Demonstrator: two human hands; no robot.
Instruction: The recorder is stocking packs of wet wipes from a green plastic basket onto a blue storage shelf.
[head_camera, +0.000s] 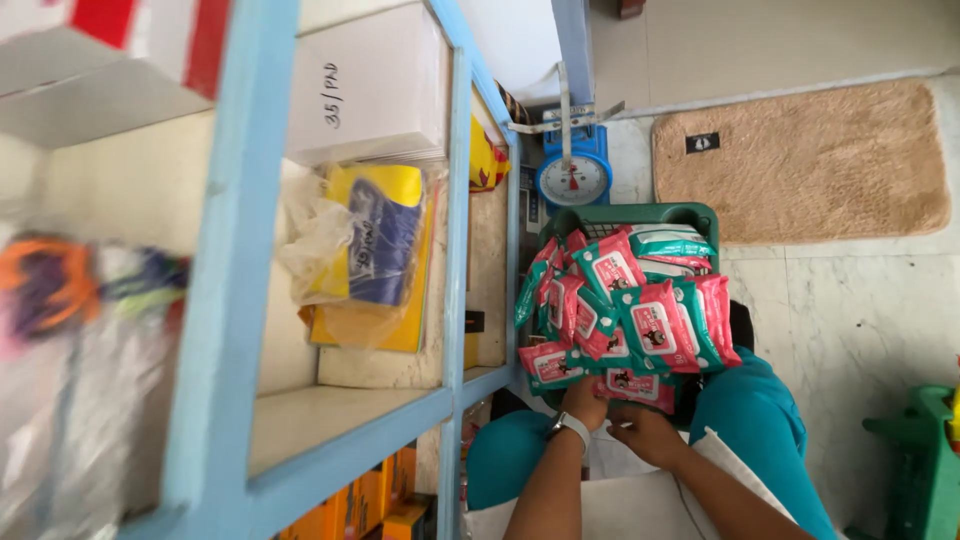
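- We see our left hand (583, 398) closed on the near edge of the pink and green wipe packets (630, 320), heaped in a green basket (628, 215) on our lap.
- Our right hand (640, 430) pinches a packet's lower edge.
- A pale tiled floor (850, 330) spreads right, with a tan mat (800, 160) far off.
- A blue shelf unit (455, 250) stands left, and a blue dial scale (573, 175) sits beyond the basket.
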